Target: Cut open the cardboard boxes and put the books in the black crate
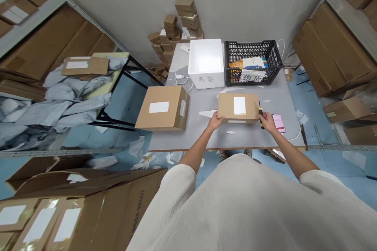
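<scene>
One gray table (203,141) stands in the head view, with the small box (228,107) at 3 o'clock from the middle. The left hand (216,120) holds its 8 o'clock corner. The right hand (268,121) grips a knife (260,112) at its 3 o'clock end, near the phone (278,123).

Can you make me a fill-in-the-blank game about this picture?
1. The right hand holds a knife coloured black and ____.
2. The left hand touches a cardboard box whose top label is ____.
3. Beside the white bin, the plastic crate is coloured ____.
4. The phone lies to the ____ of the right hand.

Missing words: yellow; white; black; right.
</scene>
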Tool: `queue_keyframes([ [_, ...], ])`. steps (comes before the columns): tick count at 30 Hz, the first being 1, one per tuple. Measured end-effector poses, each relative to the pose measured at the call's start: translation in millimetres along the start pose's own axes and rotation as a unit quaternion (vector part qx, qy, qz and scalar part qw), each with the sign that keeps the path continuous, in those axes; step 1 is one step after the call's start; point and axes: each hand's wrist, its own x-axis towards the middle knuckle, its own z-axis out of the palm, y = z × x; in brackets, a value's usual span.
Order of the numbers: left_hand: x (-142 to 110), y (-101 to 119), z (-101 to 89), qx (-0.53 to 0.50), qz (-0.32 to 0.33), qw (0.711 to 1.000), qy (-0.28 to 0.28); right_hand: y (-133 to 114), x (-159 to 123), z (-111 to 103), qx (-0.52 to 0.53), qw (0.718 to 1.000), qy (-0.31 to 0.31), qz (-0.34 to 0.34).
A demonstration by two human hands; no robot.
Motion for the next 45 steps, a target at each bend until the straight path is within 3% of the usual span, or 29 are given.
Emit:
queue_keyframes([
  [5,-16,-3,-3.4,0.010,0.025,0.999,-0.020,-1,-7,-12,-0.018,1.000,0.020,0.004],
  [9,-29,7,-13.0,0.060,0.036,0.997,-0.028,-11,-8,-23,-0.037,0.998,0.060,0.001],
  [13,-34,31,-23.7,0.123,0.044,0.991,0.003,-39,-7,-31,-0.042,0.995,0.093,0.003],
  [17,-37,51,-29.9,0.159,0.034,0.986,0.034,-64,-8,-37,-0.055,0.995,0.084,0.009],
  [22,-29,56,-25.7,0.161,0.019,0.985,0.063,-68,-2,-37,-0.061,0.995,0.075,0.021],
  [27,-10,48,-10.7,0.106,0.094,0.987,0.077,-61,19,-30,-0.003,0.998,0.064,0.003],
  [30,-4,42,-1.8,0.126,0.162,0.975,0.080,-60,28,-25,0.003,0.997,0.060,-0.039],
  [37,-16,37,13.4,0.292,0.244,0.920,0.093,-80,28,-28,-0.110,0.987,0.019,-0.116],
  [41,-22,34,19.7,0.322,0.270,0.903,0.083,-108,27,-21,-0.184,0.969,-0.082,-0.141],
  [45,-20,29,21.6,0.313,0.281,0.902,0.096,-135,29,0,-0.245,0.938,-0.165,-0.181],
])
